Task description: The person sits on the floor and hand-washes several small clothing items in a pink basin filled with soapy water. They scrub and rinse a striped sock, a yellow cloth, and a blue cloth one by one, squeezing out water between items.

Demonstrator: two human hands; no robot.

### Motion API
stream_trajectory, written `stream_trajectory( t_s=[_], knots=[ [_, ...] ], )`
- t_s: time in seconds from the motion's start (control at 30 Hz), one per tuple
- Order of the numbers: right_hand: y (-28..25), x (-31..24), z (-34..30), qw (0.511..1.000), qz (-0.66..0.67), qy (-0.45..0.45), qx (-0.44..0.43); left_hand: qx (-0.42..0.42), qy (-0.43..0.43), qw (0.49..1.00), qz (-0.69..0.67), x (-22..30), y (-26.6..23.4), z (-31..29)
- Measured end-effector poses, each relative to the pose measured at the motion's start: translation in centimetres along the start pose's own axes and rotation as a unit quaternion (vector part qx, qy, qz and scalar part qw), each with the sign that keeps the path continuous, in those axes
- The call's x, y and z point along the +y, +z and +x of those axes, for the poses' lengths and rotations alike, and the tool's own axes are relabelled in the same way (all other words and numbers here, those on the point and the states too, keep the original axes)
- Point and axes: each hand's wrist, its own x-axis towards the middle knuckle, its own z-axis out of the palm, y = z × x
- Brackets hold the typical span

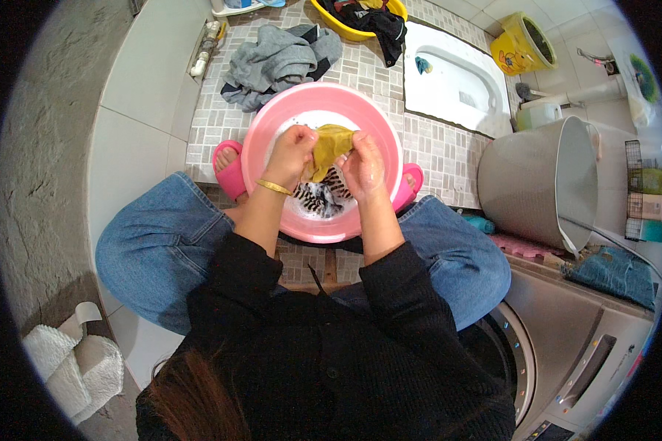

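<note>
Between my two hands a small mustard-yellow cloth (331, 149) is stretched over a pink basin (261, 121). My left hand (293, 156), with a gold bangle at the wrist, pinches its left side. My right hand (365, 163), wet with suds, grips the right edge. Below the cloth, a black-and-white striped fabric (321, 198) lies in foamy water inside the basin. The cloth's lower end hangs close to that fabric; whether they touch I cannot tell.
Grey clothes (276, 62) lie on the tiled floor beyond the basin. A yellow basin (357, 29) of dark clothes stands behind, beside a white squat toilet (456, 77). To the right are a grey bucket (533, 184), a yellow bucket (518, 48) and a washing machine (566, 338).
</note>
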Motion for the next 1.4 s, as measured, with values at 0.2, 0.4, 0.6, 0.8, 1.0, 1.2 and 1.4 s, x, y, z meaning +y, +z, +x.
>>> stream_trajectory(
  t_s=[0.2,0.4,0.6,0.8,1.0,1.2,1.4],
  knots=[
    [-1.3,0.5,1.0,0.993,-0.057,-0.060,0.083,0.006,0.004,0.999,-0.035,0.9,1.0,-0.8],
    [-0.3,0.8,0.8,0.969,-0.182,-0.116,0.117,0.013,0.050,0.997,-0.054,-0.4,1.5,-0.6],
    [0.2,1.1,0.6,0.953,-0.281,-0.078,0.083,-0.008,0.016,0.995,0.094,0.2,1.2,-0.8],
    [0.1,-0.2,3.2,0.850,-0.524,-0.046,0.038,-0.106,-0.069,0.978,0.163,1.6,2.1,-1.2],
    [5.8,-3.7,6.3,0.637,-0.765,-0.074,-0.062,-0.177,-0.140,0.973,0.045,0.6,3.9,-2.4],
    [12.7,-7.8,4.3,0.380,-0.840,-0.328,-0.206,-0.133,-0.061,0.982,0.118,0.6,2.8,-2.4],
    [12.7,-12.7,3.6,0.325,-0.878,-0.309,-0.169,-0.140,-0.031,0.974,0.176,1.0,3.8,-2.9]
  ],
)
